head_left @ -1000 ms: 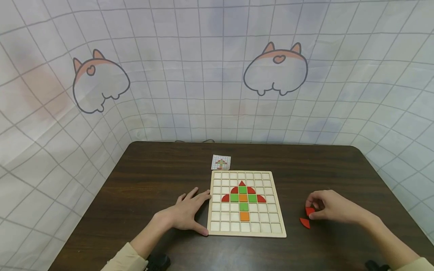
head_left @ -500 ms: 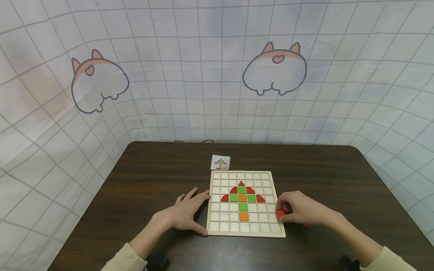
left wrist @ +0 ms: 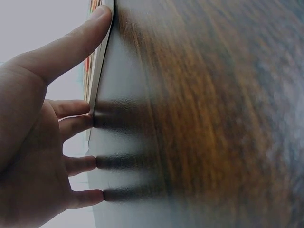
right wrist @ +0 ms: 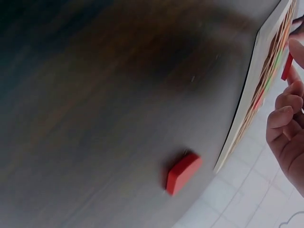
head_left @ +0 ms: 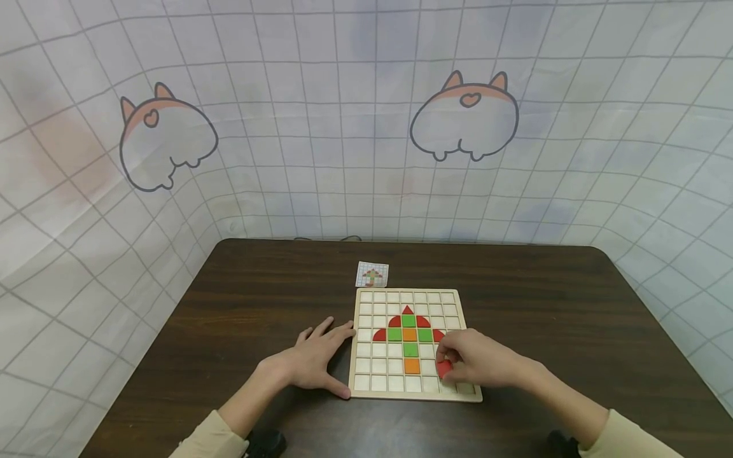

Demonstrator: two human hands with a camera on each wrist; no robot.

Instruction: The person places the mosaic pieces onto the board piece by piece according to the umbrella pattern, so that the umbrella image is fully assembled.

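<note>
A square wooden grid board (head_left: 415,399) lies on the table, with red, green and orange tiles set in an arrow-like pattern. My left hand (head_left: 312,364) rests beside it, fingers spread, thumb and fingertips touching the left edge. Over the board's lower right squares, my right hand (head_left: 481,359) pinches a red tile (head_left: 444,367) between thumb and fingers. The right wrist view shows this tile tilted on edge above the board; its full outline is hidden. Another red tile (right wrist: 183,173) with a curved side lies on the table right of the board, behind the right hand in the head view.
A small printed card (head_left: 372,275) with a similar pattern lies just behind the board. The dark wood table (head_left: 258,280) ends at a curtain (head_left: 378,191) with grid lines and cartoon animals.
My right hand has carried one red tile leftward from the table to over the board, leaving another behind. The left hand keeps its place at the board's edge.
</note>
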